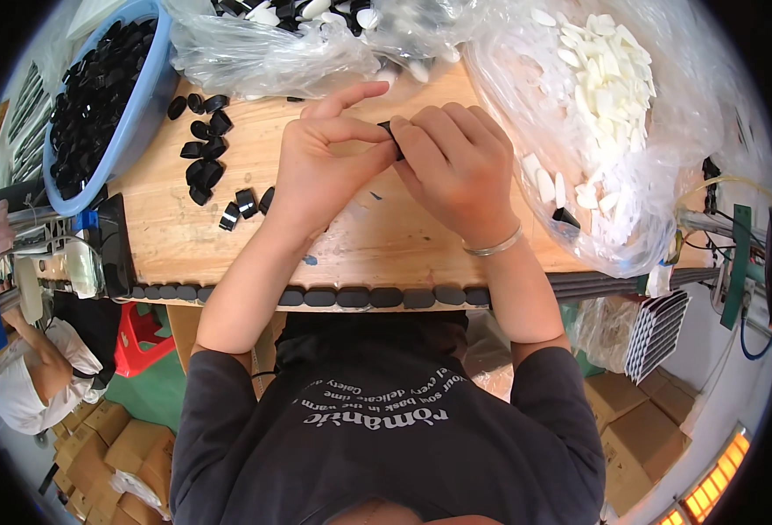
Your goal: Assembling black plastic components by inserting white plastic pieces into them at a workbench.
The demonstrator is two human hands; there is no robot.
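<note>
Over the middle of the wooden table (360, 236), my two hands meet at one small black plastic piece (392, 138). My left hand (333, 144) pinches it between thumb and index finger, its other fingers partly raised. My right hand (456, 153) is curled, with thumb and index finger pressed on the same piece from the right. Most of the piece is hidden by the fingertips. To the left of my left hand, several glossy black pieces (204, 171) lie in a loose column, and a few more (246, 203) lie nearer to me.
A blue basin (160, 79) heaped with black pieces stands at the far left. Clear plastic bags hold white pieces (609, 79) at right and mixed pieces at the back. Dark rounded pads (351, 298) line the table's front edge. Another person (45, 376) sits at lower left.
</note>
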